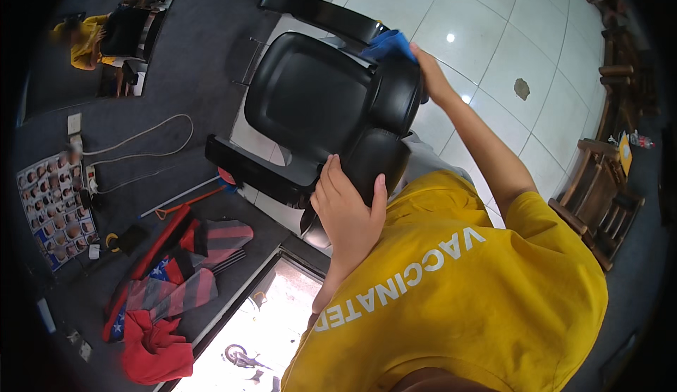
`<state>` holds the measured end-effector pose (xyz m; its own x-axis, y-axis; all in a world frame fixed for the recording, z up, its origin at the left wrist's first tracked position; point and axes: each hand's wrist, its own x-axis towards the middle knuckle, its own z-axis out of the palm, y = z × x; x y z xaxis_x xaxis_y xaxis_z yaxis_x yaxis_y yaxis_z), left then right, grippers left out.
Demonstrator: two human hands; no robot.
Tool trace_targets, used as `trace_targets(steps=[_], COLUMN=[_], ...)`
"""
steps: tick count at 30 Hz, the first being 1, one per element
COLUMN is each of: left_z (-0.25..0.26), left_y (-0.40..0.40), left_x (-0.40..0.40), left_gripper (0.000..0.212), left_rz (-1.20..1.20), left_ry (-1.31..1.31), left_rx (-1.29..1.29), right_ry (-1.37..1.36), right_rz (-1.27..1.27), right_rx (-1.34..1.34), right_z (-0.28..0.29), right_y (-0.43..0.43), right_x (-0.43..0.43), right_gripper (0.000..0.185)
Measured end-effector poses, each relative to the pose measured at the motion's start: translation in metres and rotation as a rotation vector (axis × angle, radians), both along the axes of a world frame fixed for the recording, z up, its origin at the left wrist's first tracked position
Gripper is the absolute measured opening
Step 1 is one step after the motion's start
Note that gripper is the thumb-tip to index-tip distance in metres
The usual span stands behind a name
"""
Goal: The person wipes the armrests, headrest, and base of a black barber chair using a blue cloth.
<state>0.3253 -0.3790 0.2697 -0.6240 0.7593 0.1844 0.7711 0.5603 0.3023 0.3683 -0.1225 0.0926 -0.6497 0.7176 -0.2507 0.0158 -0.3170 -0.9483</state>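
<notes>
A black padded barber chair (317, 90) stands right in front of me, its backrest (394, 96) closest to my body. My right hand (431, 72) presses a blue cloth (390, 44) against the far upper corner of the backrest, and part of that cloth hangs over the edge. Flat on the near side of the backrest lies my left hand (349, 207), thumb spread from the fingers and nothing held. Black armrests flank the seat, one above (328, 15) and one below (259, 170) in the view.
On the left, a wall mirror (63, 82) reflects a person in yellow. White cables (174, 119), a hairstyle poster (58, 207), a striped cloth (185, 286) and a red towel (156, 347) are on the dark wall side. Wooden chairs (597, 196) stand at right on white tiles (476, 16).
</notes>
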Motion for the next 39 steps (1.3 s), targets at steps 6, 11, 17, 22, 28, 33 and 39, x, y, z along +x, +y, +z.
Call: trace_targets(steps=[6, 11, 17, 22, 28, 33, 39], left_z=[0.001, 0.002, 0.001, -0.005, -0.005, -0.006, -0.003], left_y=[0.035, 0.039, 0.034, 0.034, 0.03, 0.032, 0.027], left_x=[-0.005, -0.004, -0.007, -0.007, -0.012, -0.013, -0.014], left_gripper=[0.043, 0.049, 0.052, 0.058, 0.068, 0.071, 0.07], left_rz=[0.129, 0.133, 0.149, 0.152, 0.14, 0.108, 0.128], left_ry=[-0.071, -0.08, -0.068, -0.039, -0.07, -0.09, -0.108], left_rx=[-0.168, -0.226, -0.25, -0.217, -0.199, -0.228, -0.19], right_ry=[0.141, 0.082, 0.189, 0.148, 0.016, -0.088, 0.131], right_rz=[0.119, 0.486, 0.414, 0.132, 0.155, 0.119, 0.206], right_rx=[0.411, 0.912, 0.895, 0.349, -0.103, -0.169, -0.012], right_z=[0.051, 0.102, 0.081, 0.033, -0.087, -0.099, 0.026], right_y=[-0.007, -0.009, -0.003, 0.006, 0.013, 0.015, 0.024], right_x=[0.005, 0.027, 0.015, 0.0, -0.021, -0.012, -0.005], right_gripper=[0.032, 0.038, 0.035, 0.033, 0.04, 0.04, 0.03])
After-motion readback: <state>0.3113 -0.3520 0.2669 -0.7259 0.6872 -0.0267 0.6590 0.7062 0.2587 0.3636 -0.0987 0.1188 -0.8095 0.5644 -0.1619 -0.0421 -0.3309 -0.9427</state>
